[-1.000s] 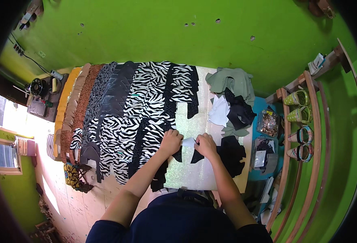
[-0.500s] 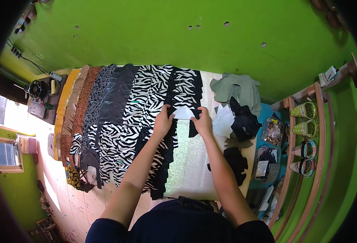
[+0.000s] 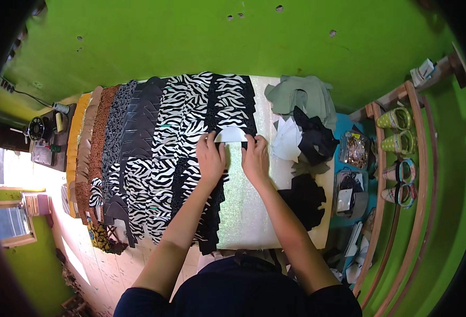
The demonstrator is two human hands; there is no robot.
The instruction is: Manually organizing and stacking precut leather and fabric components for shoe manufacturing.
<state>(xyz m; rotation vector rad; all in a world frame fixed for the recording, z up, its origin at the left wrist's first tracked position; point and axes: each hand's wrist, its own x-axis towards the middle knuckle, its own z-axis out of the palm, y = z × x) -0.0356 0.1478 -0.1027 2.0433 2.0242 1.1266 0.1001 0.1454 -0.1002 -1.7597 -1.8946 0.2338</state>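
Over the table (image 3: 248, 211), both my hands are at a dark curved cut piece with a white half-moon part (image 3: 231, 134) in its middle. My left hand (image 3: 210, 161) has its fingers bent over the left end, thumb toward the middle. At the right end, my right hand (image 3: 255, 161) grips in the same way, its fingers curled. Most of the dark part is hidden by my fingers. Just beyond lie overlapping zebra-print pieces (image 3: 233, 98), with black-edged rows to the left.
Rows of overlapping yellow, brown, grey and zebra pieces cover the table's left. White cutouts (image 3: 287, 140), black pieces (image 3: 304, 203) and grey-green pieces (image 3: 301, 100) lie right. A wooden rack (image 3: 417, 158) holds small shoes (image 3: 396, 142). A sewing machine (image 3: 37, 129) stands far left.
My hands have come slightly nearer to me and closer together, with the curved piece between them. My fingers now bend over its ends. The whole view has shifted a little.
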